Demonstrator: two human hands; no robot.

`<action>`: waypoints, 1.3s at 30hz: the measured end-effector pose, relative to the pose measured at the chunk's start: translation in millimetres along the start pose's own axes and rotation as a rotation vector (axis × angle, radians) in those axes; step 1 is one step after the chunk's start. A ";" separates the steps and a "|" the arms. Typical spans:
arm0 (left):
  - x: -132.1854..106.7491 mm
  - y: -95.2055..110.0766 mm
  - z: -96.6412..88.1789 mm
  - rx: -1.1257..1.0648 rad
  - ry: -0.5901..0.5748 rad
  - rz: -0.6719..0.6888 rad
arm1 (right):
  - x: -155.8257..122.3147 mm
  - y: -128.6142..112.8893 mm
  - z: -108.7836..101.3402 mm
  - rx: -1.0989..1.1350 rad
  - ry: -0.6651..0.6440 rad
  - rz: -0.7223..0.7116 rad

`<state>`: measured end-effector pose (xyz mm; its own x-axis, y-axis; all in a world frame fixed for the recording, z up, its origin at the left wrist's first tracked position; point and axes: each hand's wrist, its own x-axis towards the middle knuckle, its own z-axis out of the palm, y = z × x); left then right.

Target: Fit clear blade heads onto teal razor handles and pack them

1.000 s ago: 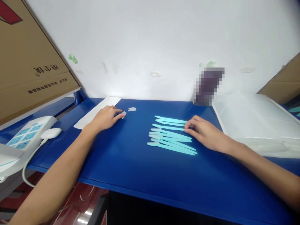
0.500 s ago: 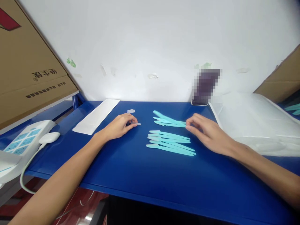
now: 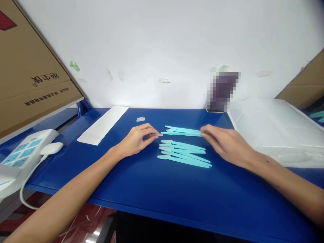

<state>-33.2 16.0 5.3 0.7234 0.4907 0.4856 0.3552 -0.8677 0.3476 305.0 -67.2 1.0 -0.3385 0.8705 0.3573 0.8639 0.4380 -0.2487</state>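
Several thin turquoise plastic sticks [image 3: 183, 153] lie in a row on the blue table [image 3: 152, 182]. My left hand [image 3: 136, 140] pinches a small clear cap [image 3: 156, 135] right at the left tip of one turquoise stick [image 3: 181, 133]. My right hand [image 3: 224, 141] pinches the right end of that same stick, which sits just behind the row. Another turquoise stick [image 3: 182, 129] lies next to it. One more small clear cap [image 3: 140, 119] rests on the table behind my left hand.
A white paper strip [image 3: 102, 125] lies at the back left. A white device with a mouse-like part [image 3: 52, 147] and cable sits at the left edge, under a cardboard box [image 3: 32, 74]. A clear plastic sheet [image 3: 275, 131] covers the right side. A blurred dark object [image 3: 222, 91] leans on the wall.
My left hand has carried the clear cap from the back left rightward to the tip of a stick. My right hand has pulled sticks out of the row toward the back.
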 end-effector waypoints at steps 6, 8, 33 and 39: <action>0.5 1.0 -0.7 0.002 -0.003 -0.008 | 1.9 0.4 -3.8 -0.008 0.019 -0.012; 0.8 1.5 -1.1 -0.001 -0.003 -0.021 | 2.3 0.6 -4.7 -0.010 0.032 -0.012; 3.5 -0.8 8.7 -0.242 0.315 -0.323 | -0.1 8.5 -4.9 0.111 0.125 0.049; 8.1 -4.0 9.1 -0.482 0.350 -0.512 | 2.7 11.2 2.7 0.001 0.035 0.065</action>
<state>-23.4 22.8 0.5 0.2824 0.8860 0.3677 0.2405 -0.4365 0.8670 312.7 -59.4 -3.2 -0.2688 0.8886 0.3717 0.8833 0.3814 -0.2728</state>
